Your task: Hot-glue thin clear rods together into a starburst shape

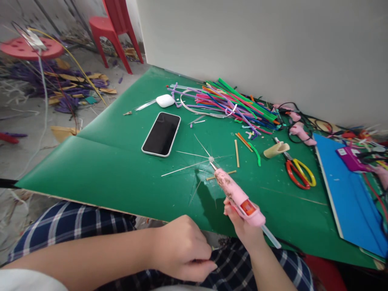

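A pink hot glue gun (232, 188) is gripped in my right hand (241, 224), with a clear glue stick (271, 236) poking out of its rear. Its metal nozzle points at the whitish hub of a starburst of thin pale strands (211, 159) on the green tabletop. Whether the tip touches the hub I cannot tell. My left hand (184, 248) is curled into a fist by the table's near edge, over my lap, with nothing showing in it. One short tan stick (228, 173) lies beside the nozzle, partly behind the gun.
A phone (161, 134) and a white earbud case (165, 100) lie left of centre. Behind are bundled colourful pipe cleaners (230, 101). To the right are pliers (298, 173), a bamboo piece (276, 149), a blue board (348, 186) and cables. A grey panel (257, 48) borders the back.
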The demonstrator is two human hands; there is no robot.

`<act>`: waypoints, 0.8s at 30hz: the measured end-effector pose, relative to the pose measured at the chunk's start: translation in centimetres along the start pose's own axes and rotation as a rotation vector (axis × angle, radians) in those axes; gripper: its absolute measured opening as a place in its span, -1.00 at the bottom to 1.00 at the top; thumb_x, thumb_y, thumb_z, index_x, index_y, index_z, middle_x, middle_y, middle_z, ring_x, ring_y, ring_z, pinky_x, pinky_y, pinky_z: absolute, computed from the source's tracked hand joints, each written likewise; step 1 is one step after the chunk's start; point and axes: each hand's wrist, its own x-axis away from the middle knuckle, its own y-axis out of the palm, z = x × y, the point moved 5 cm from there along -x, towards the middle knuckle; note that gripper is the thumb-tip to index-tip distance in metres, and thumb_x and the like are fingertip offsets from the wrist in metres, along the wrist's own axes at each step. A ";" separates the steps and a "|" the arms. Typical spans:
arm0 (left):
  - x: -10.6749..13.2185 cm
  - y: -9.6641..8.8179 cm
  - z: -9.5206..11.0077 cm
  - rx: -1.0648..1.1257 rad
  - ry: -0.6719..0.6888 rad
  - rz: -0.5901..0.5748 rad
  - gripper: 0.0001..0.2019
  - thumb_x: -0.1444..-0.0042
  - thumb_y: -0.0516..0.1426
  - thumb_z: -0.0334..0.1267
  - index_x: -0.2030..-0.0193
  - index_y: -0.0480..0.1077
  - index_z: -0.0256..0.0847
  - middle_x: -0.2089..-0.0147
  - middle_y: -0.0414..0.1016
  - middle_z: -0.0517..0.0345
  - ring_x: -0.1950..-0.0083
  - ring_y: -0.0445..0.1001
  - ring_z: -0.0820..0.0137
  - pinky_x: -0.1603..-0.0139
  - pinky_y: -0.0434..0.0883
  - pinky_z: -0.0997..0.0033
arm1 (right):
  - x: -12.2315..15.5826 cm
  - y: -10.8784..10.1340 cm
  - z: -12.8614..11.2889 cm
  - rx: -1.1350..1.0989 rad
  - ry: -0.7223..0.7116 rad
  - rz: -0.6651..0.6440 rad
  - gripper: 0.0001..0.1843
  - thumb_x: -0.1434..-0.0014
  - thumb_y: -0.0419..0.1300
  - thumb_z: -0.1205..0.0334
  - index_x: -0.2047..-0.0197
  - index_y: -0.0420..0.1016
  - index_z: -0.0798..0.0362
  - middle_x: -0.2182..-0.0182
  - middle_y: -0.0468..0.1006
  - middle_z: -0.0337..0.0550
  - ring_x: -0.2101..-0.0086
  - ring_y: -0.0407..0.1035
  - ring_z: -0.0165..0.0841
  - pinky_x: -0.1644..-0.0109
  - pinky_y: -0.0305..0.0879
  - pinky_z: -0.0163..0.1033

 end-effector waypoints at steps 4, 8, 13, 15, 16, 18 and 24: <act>0.1 0.1 0.0 -0.003 -0.002 -0.002 -0.68 -0.11 -0.04 -0.31 0.66 0.08 -0.19 0.72 0.25 0.24 0.67 0.17 0.51 0.66 0.05 0.41 | 0.1 0.1 0.0 0.001 -0.009 0.001 -0.73 -0.06 0.14 0.02 0.51 0.38 0.05 0.60 0.42 -0.21 0.61 0.31 -0.42 0.54 0.28 -0.33; 0.2 0.1 0.0 -0.009 0.002 -0.002 -0.68 -0.11 -0.03 -0.30 0.66 0.08 -0.20 0.72 0.25 0.24 0.66 0.18 0.51 0.65 0.05 0.41 | 0.1 0.3 0.6 -0.011 0.011 0.005 -0.71 -0.04 0.15 0.00 0.53 0.36 0.04 0.60 0.42 -0.19 0.61 0.31 -0.41 0.53 0.30 -0.31; 0.1 0.1 0.0 -0.012 0.004 0.009 -0.68 -0.10 -0.03 -0.30 0.66 0.05 -0.20 0.72 0.24 0.25 0.67 0.16 0.52 0.65 0.04 0.42 | 0.1 0.5 1.5 -0.041 -0.004 -0.006 -0.63 0.02 0.16 -0.12 0.57 0.36 0.01 0.65 0.40 -0.19 0.62 0.29 -0.39 0.56 0.29 -0.28; 0.1 0.0 0.0 -0.009 0.009 0.014 -0.68 -0.10 -0.03 -0.30 0.66 0.04 -0.20 0.73 0.23 0.26 0.67 0.15 0.53 0.66 0.04 0.41 | 0.2 0.7 1.7 -0.049 -0.009 -0.015 -0.62 0.02 0.15 -0.15 0.57 0.37 0.01 0.65 0.40 -0.19 0.62 0.29 -0.39 0.56 0.30 -0.28; 0.1 0.0 0.0 -0.007 0.009 0.014 -0.68 -0.10 -0.03 -0.31 0.66 0.04 -0.20 0.73 0.23 0.26 0.67 0.15 0.53 0.66 0.04 0.41 | 0.2 0.7 1.7 -0.051 -0.012 -0.025 -0.62 0.03 0.15 -0.15 0.56 0.37 0.01 0.65 0.40 -0.19 0.62 0.30 -0.39 0.55 0.31 -0.28; 0.1 0.1 0.0 -0.005 0.005 0.010 -0.68 -0.10 -0.02 -0.31 0.66 0.04 -0.20 0.73 0.23 0.26 0.67 0.16 0.53 0.66 0.04 0.41 | 0.2 0.9 1.8 -0.056 -0.027 -0.041 -0.62 0.03 0.15 -0.15 0.56 0.37 0.01 0.66 0.39 -0.19 0.61 0.30 -0.38 0.55 0.31 -0.27; 0.1 0.1 0.1 -0.005 -0.003 -0.005 -0.68 -0.10 -0.04 -0.31 0.67 0.06 -0.19 0.72 0.24 0.24 0.67 0.17 0.51 0.65 0.05 0.40 | 0.1 0.5 1.3 -0.064 -0.063 -0.055 -0.66 0.01 0.17 -0.09 0.57 0.36 0.01 0.65 0.38 -0.21 0.61 0.30 -0.39 0.55 0.31 -0.27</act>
